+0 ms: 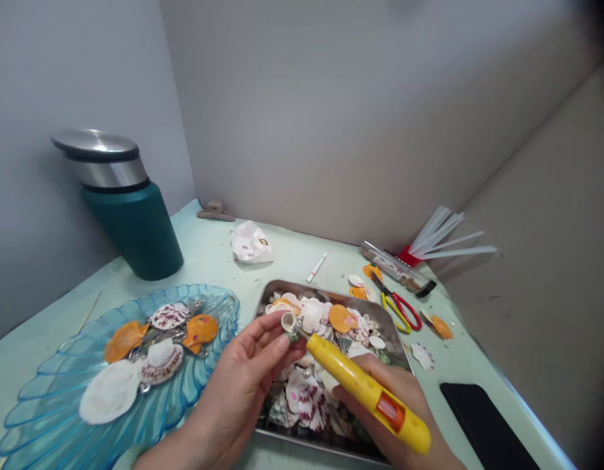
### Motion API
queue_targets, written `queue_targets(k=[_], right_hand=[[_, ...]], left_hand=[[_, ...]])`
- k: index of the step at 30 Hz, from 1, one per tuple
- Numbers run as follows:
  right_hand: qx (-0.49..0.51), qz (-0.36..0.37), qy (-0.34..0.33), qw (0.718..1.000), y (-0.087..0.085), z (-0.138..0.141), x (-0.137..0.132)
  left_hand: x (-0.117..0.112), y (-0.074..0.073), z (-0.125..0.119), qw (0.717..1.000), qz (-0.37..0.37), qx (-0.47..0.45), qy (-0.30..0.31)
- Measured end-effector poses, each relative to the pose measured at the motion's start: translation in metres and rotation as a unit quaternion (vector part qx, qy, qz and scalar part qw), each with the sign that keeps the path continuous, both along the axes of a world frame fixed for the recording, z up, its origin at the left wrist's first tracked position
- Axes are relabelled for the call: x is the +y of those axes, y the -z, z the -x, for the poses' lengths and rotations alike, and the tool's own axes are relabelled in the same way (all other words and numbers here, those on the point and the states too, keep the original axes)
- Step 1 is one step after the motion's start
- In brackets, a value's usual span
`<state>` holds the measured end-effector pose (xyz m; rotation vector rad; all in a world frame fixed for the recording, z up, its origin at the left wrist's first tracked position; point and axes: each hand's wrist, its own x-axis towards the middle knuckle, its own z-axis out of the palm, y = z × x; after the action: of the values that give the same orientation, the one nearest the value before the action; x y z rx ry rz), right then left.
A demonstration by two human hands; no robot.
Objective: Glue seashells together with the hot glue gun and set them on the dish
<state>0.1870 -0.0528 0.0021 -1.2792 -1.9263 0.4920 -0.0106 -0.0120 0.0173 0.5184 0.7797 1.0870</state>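
Observation:
My left hand (243, 385) pinches a small pale shell (288, 321) between thumb and fingertips, over the near left part of a metal tray (262, 301) full of shells. My right hand (404, 408) grips a yellow glue gun (367, 391) with an orange trigger. Its metal tip points up and left and touches the small shell. Both hands hover above the tray's shells (326, 352).
A blue glass shell-shaped dish (47, 405) with several scallop shells lies at the left. A teal bottle (128, 209) with a steel lid stands behind it. Scissors (399, 307), glue sticks (443, 238), loose shells, crumpled paper (250, 243) and a black phone (482, 427) lie around.

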Motion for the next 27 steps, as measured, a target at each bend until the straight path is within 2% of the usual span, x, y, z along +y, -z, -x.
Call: queue_targets(k=[18, 27], right_hand=[[-0.006, 0.006, -0.007, 1.0, -0.0044, 0.0024, -0.0009], [-0.005, -0.024, 0.012, 1.0, 0.0018, -0.0009, 0.0005]], left_hand=[[-0.0019, -0.0047, 0.0004, 1.0, -0.008, 0.005, 0.003], [-0.001, -0.0032, 0.0012, 1.0, -0.012, -0.003, 0.009]])
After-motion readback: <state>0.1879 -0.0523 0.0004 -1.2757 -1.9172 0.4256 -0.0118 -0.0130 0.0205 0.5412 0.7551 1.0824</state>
